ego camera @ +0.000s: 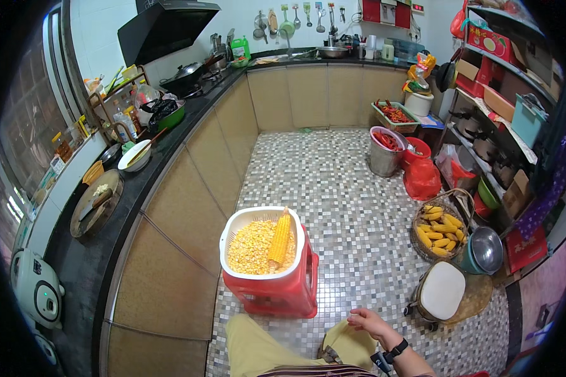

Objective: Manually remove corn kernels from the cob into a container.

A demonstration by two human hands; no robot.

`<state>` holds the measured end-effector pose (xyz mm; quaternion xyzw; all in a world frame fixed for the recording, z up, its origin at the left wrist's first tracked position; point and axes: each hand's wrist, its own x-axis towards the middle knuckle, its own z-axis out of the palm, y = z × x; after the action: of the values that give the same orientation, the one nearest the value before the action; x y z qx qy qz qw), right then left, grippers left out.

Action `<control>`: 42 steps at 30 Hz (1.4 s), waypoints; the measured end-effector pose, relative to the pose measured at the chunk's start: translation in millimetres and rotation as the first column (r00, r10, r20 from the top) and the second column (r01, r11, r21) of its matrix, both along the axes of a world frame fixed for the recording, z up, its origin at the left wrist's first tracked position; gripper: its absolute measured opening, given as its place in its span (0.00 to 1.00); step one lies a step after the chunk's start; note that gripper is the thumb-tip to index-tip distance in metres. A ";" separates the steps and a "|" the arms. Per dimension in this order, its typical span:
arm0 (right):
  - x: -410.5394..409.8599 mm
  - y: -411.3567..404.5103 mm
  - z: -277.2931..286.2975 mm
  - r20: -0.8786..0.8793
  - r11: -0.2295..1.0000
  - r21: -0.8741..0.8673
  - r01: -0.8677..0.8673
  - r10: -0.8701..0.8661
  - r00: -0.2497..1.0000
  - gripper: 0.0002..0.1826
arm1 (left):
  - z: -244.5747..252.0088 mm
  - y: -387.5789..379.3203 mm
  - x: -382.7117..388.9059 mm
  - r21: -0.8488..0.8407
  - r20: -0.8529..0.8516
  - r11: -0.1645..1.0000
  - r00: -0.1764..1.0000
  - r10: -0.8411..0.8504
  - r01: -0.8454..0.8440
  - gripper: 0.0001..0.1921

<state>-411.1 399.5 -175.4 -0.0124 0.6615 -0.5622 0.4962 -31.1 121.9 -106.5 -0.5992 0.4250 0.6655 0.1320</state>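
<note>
My right hand (367,323), wearing a dark wristband, is just above my right knee, its fingers loosely bent with nothing visible in them. My left hand is out of view. Before me, a white plastic basket (225,252) rests on a red plastic stool (283,298). Loose yellow corn kernels (250,247) fill much of the basket. One corn cob (279,238), with most of its kernels still on, lies over them at the right side, its tip against the far rim.
A wicker basket of corn cobs (439,233) stands on the floor at right, near a wheeled stool (443,290) and a metal bowl (486,249). Along the left runs a black counter (82,268) bearing a chopping board with a knife (96,205). Red chillies (387,140) fill a bucket farther back.
</note>
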 end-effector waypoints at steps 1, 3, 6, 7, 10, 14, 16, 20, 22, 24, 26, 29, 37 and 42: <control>-0.2 0.8 -1.3 0.007 1.000 0.010 0.004 -0.004 1.000 0.27 | 0.5 0.8 0.8 0.003 0.004 1.000 1.000 -0.004 0.004 0.18; -3.6 2.5 -1.6 0.007 1.000 0.012 -0.001 0.001 1.000 0.27 | 1.5 2.9 0.7 0.006 0.010 1.000 1.000 -0.004 0.004 0.18; -5.6 4.3 -0.5 0.002 1.000 0.005 -0.003 0.003 1.000 0.27 | 4.6 2.8 -1.1 0.011 0.011 1.000 1.000 -0.022 0.022 0.18; -6.2 4.4 0.0 -0.006 1.000 -0.008 0.003 -0.003 1.000 0.27 | 4.7 3.1 -1.2 0.014 0.011 0.999 0.999 -0.031 0.031 0.18; -3.3 6.1 1.2 -0.017 0.999 0.028 -0.026 0.027 0.999 0.25 | 8.0 6.5 2.3 0.029 0.016 0.999 0.999 -0.044 0.043 0.18; 1.2 4.8 -1.3 -0.009 0.997 0.065 -0.043 0.044 0.999 0.24 | 9.8 9.9 13.7 0.054 0.018 0.996 0.997 -0.075 0.074 0.17; 4.3 2.0 4.4 -0.044 0.999 0.032 -0.039 0.040 0.998 0.24 | 10.7 9.7 22.5 0.074 0.001 0.990 0.992 -0.123 0.123 0.17; 7.2 -5.2 11.6 -0.116 0.997 0.016 -0.080 0.081 0.990 0.24 | 14.1 13.9 42.9 0.169 -0.070 0.950 0.964 -0.256 0.264 0.17; 12.3 -16.0 12.5 -0.129 0.996 0.010 -0.092 0.093 0.987 0.23 | 13.2 15.9 58.4 0.232 -0.101 0.912 0.941 -0.323 0.338 0.16; 20.4 -25.7 12.3 -0.136 0.998 -0.005 -0.070 0.069 0.988 0.23 | 14.8 15.9 76.4 0.289 -0.132 0.870 0.916 -0.378 0.400 0.16; 27.9 -38.2 15.3 -0.099 0.997 -0.008 -0.077 0.076 0.992 0.23 | 15.4 14.6 96.5 0.336 -0.153 0.833 0.898 -0.412 0.440 0.16; 28.1 -53.2 9.2 -0.088 0.993 -0.012 -0.118 0.117 0.989 0.23 | 12.7 11.9 122.4 0.380 -0.194 0.781 0.868 -0.457 0.496 0.16; -9.0 -140.0 -2.4 -0.192 0.985 0.030 -0.171 0.174 0.966 0.27 | -35.0 -29.3 103.2 0.497 -0.380 0.754 0.889 -0.257 0.430 0.21; -22.7 -191.5 -16.6 -0.237 0.999 0.002 -0.052 0.051 0.970 0.39 | 32.9 -67.1 9.6 0.170 -0.636 0.929 0.756 -0.152 0.330 0.19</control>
<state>-433.8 207.9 -192.0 -0.0977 0.7144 -0.5448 0.4281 -21.6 54.8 -73.6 -0.2666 0.4234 0.8521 0.1534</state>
